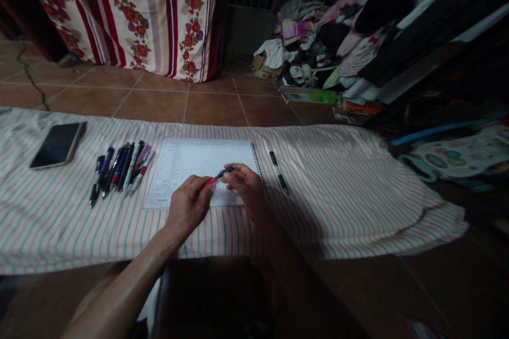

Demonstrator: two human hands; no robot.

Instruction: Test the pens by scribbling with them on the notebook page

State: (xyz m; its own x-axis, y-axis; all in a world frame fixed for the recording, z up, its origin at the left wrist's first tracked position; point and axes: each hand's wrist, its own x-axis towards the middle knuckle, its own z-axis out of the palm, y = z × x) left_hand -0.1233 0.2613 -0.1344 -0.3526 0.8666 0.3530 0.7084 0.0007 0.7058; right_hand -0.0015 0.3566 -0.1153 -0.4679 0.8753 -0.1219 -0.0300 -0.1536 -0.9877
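A pink and black pen [212, 180] is held slanting above a spiral notebook [163, 172] with writing on its page. My left hand [190, 198] is closed round the pen's lower left part. At its dark upper right end, my right hand [247, 186] has its fingertips closed on the pen. Right of the notebook lie a short black pen cap [273, 158] and a black pen piece [282, 184], apart from each other. Several pens [125, 167] lie side by side in a group left of the notebook.
A dark-screened phone [58, 144] lies at the left on the striped cloth [342, 185] covering the table. Beyond are a floral curtain [159, 16], a tiled floor and a heap of clothes [330, 37]. A patterned plastic item [457, 153] stands at the right.
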